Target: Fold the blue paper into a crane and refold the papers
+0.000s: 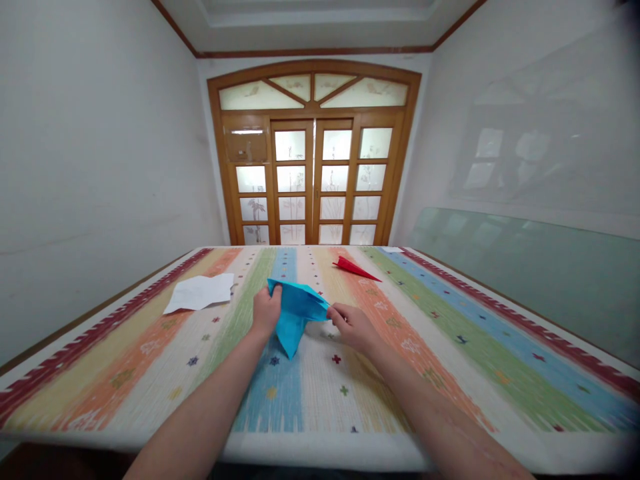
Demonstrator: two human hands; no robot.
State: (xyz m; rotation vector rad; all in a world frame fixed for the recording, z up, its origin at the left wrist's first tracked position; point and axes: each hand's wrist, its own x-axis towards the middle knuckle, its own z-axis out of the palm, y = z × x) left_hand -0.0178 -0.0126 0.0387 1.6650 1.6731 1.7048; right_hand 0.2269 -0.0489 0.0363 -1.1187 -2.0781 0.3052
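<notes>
A partly folded sheet of bright blue paper (295,310) is held between both hands, just above the striped tablecloth. My left hand (267,310) grips its left side, the thumb lying on top near the upper corner. At the right tip, my right hand (353,325) pinches the paper between thumb and curled fingers. One pointed flap of the blue paper hangs down towards me. Beyond my right hand lies a folded red paper piece (355,268), long and narrow, with its sharp point to the right.
A creased white sheet of paper (201,293) lies on the left of the table. Another small white paper (393,250) is at the far edge. The patterned tablecloth (345,407) covers the table. Walls flank both sides, and wooden glazed doors (313,180) stand behind.
</notes>
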